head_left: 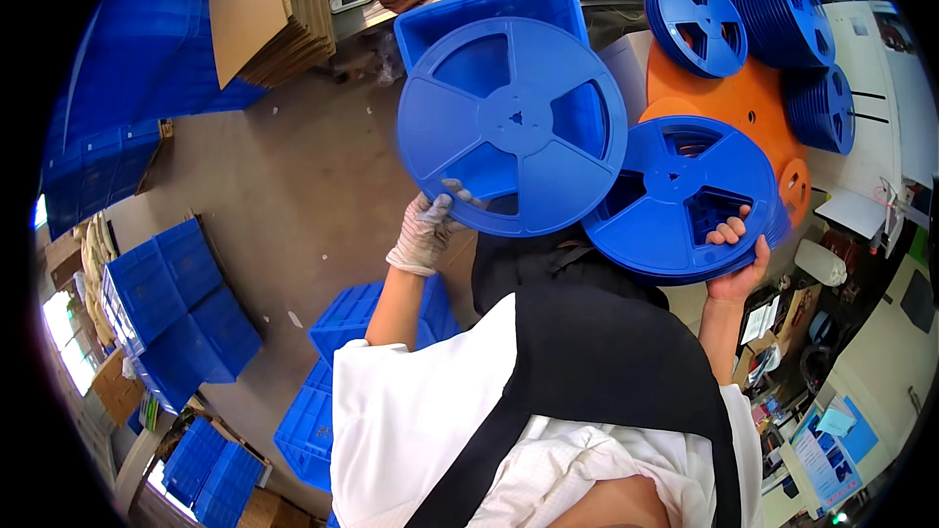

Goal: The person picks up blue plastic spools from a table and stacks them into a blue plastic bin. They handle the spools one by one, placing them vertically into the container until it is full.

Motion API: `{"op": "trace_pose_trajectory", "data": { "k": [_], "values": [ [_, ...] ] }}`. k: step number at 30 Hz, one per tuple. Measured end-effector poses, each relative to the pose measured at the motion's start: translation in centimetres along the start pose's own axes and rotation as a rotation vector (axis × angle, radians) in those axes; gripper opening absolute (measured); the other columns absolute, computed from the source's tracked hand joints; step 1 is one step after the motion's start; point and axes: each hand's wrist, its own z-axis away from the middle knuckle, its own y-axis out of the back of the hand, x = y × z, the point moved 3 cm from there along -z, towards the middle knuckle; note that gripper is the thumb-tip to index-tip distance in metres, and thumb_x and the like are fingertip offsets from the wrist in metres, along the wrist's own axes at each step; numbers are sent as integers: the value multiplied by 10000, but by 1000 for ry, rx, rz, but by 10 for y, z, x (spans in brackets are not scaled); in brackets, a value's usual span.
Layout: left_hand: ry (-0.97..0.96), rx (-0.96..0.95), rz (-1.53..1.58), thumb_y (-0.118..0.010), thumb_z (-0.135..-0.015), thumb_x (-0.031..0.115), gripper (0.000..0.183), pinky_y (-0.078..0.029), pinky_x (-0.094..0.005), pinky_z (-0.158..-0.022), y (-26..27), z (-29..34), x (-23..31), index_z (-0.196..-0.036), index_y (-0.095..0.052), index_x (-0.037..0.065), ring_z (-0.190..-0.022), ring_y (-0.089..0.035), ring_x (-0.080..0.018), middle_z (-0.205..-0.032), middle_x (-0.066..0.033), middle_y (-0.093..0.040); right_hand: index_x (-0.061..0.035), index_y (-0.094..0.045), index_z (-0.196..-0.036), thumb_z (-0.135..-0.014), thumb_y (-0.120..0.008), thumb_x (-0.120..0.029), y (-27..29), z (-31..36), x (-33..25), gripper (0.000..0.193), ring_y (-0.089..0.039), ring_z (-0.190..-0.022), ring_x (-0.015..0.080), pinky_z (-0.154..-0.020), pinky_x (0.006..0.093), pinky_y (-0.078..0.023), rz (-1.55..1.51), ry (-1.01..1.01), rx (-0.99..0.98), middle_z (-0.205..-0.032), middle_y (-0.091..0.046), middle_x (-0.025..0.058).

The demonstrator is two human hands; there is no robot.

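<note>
White and black clothes (509, 411) of the person fill the bottom, closest of all; two arms reach up from them. Up a bit, the left hand (427, 228) wears a pale glove; its fingers pinch the bottom edge of a big blue reel (512, 125); this reel is round and flat like a wheel, with a small hub in the middle, wide spokes and open gaps between them; it is held up, facing the camera, in front of a blue bin (489, 12). On the other side, the bare right hand (738, 259) grips the lower right edge of a stack of blue reels (680, 198); its fingers curl over the top one and poke into a gap; this stack sits just beside the first reel, whose edge covers a bit of it. More blue reels (782, 20) stand in rows by an orange round thing (743, 103); flat cardboard (274, 5) leans at the top left; blue crates (176, 303) rest on the floor.
</note>
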Motion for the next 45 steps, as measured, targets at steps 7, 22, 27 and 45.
{"op": "trace_pose_trajectory", "data": {
  "k": [7, 22, 27, 45],
  "values": [
    [40, 27, 103, -715, -883, 166, 379, -620, -412, -809, 7, -9, -4, -1189, -574, -6, -1006, -679, -323, -1042, -139, -674, -29, -385, -1353, -899, -588, -256, 3, 5, 5, 547, -509, -889, 176, -869, 374, -449, -4, 9, 28, -1010, -502, 63],
    [233, 245, -630, -590, -938, 238, 334, -532, -380, -791, 33, -214, -56, -1203, -554, 38, -958, -639, -218, -1049, -109, -647, -25, -372, -1437, -901, -617, -333, 37, 17, 74, 666, -617, -1108, 293, -974, 494, -502, 141, -81, 427, -1201, -616, 134],
    [366, 232, -959, -633, -912, 264, 370, -556, -403, -802, 27, -323, -152, -1190, -574, 28, -967, -640, -274, -1093, -150, -635, -24, -378, -1438, -882, -634, -428, 54, 22, 83, 734, -616, -1094, 315, -972, 530, -490, 180, -123, 571, -1184, -625, 148],
    [512, 140, -561, -624, -895, 466, 845, -375, -476, -1094, -23, -465, -300, -1523, -228, 64, -1373, -370, -359, -1528, -168, -330, -26, -437, -1299, -832, -639, -385, 111, 42, 108, 623, -570, -854, 248, -835, 444, -476, 157, -146, 779, -931, -569, 124]
  ]
}}
